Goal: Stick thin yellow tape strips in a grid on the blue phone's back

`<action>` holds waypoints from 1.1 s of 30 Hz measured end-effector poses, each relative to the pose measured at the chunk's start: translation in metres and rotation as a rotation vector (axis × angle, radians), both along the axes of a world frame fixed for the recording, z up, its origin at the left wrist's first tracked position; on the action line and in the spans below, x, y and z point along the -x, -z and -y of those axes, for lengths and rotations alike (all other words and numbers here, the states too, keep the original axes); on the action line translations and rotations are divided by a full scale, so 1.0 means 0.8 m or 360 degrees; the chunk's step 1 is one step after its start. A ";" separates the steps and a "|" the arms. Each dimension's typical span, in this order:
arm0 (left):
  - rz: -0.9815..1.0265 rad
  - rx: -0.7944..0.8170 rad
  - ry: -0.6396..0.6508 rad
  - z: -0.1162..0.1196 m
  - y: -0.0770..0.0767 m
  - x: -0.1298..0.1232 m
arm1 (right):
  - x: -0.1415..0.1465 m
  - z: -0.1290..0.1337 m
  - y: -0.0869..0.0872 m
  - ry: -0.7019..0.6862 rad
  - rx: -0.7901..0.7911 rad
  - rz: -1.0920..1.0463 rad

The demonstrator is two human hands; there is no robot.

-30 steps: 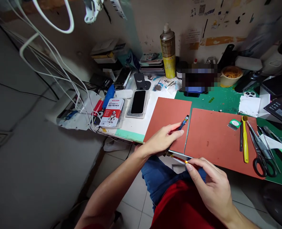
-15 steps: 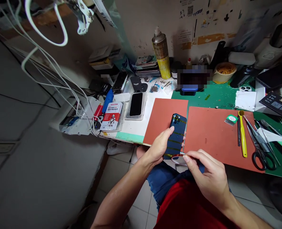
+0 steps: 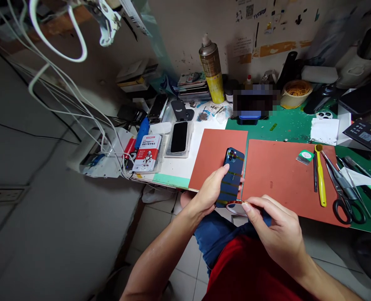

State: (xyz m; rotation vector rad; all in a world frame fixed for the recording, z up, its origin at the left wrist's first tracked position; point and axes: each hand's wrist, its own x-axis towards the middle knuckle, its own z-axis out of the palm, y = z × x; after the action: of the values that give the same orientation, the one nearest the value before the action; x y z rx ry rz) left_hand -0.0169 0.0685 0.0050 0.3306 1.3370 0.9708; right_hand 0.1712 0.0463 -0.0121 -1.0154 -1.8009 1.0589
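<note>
My left hand point(image 3: 211, 188) is wrapped round a dark blue smartphone point(image 3: 231, 179), its thumb on the near edge and fingertips showing at the far side. The phone's back faces up, with the camera cluster at the top and several amber tape strips across it. Just below the phone's lower end, my right hand point(image 3: 275, 221) pinches a thin roll of amber tape point(image 3: 235, 203) between thumb and forefinger. The roll shows as a narrow ring; whether it touches the phone I cannot tell. Both hands are over the bench's front edge, above my lap.
Two reddish-brown mats point(image 3: 292, 179) lie on the bench. To the right are scissors point(image 3: 342, 205), a yellow-handled brush point(image 3: 321, 179) and tweezers. At left are a boxed battery point(image 3: 147, 152), another phone point(image 3: 179, 137) and white cables point(image 3: 75, 90). A spray can point(image 3: 212, 71) stands behind.
My right hand and the tape roll have shifted slightly to the right. The phone stays in my left hand, moved up a little at most.
</note>
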 end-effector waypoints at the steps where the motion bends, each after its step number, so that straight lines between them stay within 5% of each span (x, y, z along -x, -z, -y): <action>1: -0.0006 0.0001 0.0005 0.000 -0.001 0.000 | 0.000 0.000 0.000 0.0001 -0.0005 0.0001; 9: -0.0069 0.0012 0.0057 0.000 -0.001 0.000 | 0.002 -0.003 -0.003 0.0009 -0.0059 0.0019; 14: -0.0456 -0.0215 0.0242 -0.003 0.003 0.008 | 0.002 0.003 0.005 0.0027 0.0044 0.0029; 21: -0.1924 -0.0603 0.0895 -0.011 0.013 0.015 | 0.005 0.041 0.048 0.0055 0.0639 -0.0043; 24: -0.2279 -0.0684 0.1181 -0.012 0.026 0.007 | 0.005 0.056 0.064 0.0049 0.0780 -0.0047; 29: -0.2325 -0.0740 0.1271 -0.017 0.046 -0.004 | 0.003 0.070 0.071 -0.0043 0.0872 -0.0049; 33: -0.2282 -0.0812 0.1220 -0.007 0.044 0.013 | -0.004 0.071 0.073 -0.0145 0.0904 -0.0037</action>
State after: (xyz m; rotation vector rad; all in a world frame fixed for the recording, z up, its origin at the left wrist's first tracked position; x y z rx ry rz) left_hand -0.0276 0.0743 -0.0301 2.0368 1.8833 0.2786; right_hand 0.1740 -0.0102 -0.0705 -1.2449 -1.5671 1.6880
